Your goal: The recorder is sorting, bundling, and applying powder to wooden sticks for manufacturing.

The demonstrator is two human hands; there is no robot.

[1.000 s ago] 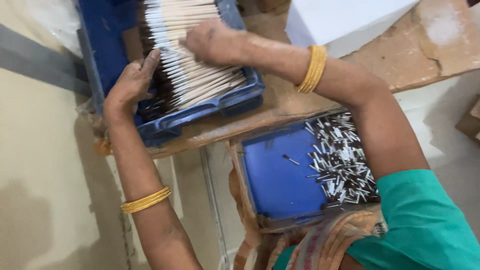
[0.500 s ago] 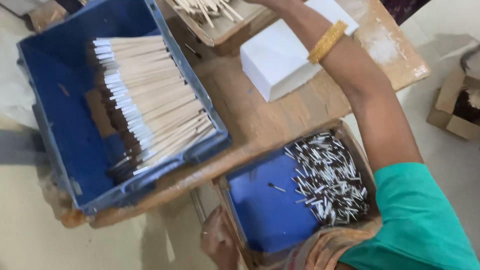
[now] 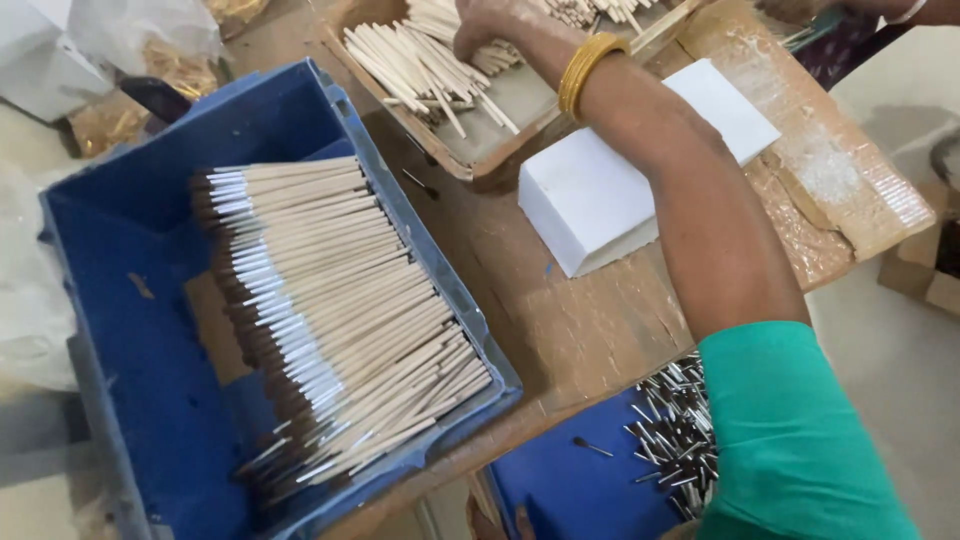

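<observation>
Since the earlier frame, the view has swung up and the right hand (image 3: 495, 25) now lies fingers-down on loose pale sticks (image 3: 425, 60) in one wooden tray (image 3: 455, 160) at upper centre; its grip cannot be told. Lower left, one blue crate (image 3: 120, 330) holds a stacked bundle of sticks (image 3: 330, 320). One white block (image 3: 600, 190) sits centre-right; small metal caps (image 3: 675, 430) fill one blue tray (image 3: 560, 490) at the bottom.

Two blue crates (image 3: 130, 260), one wooden tray (image 3: 480, 150), one white box (image 3: 600, 200).
</observation>
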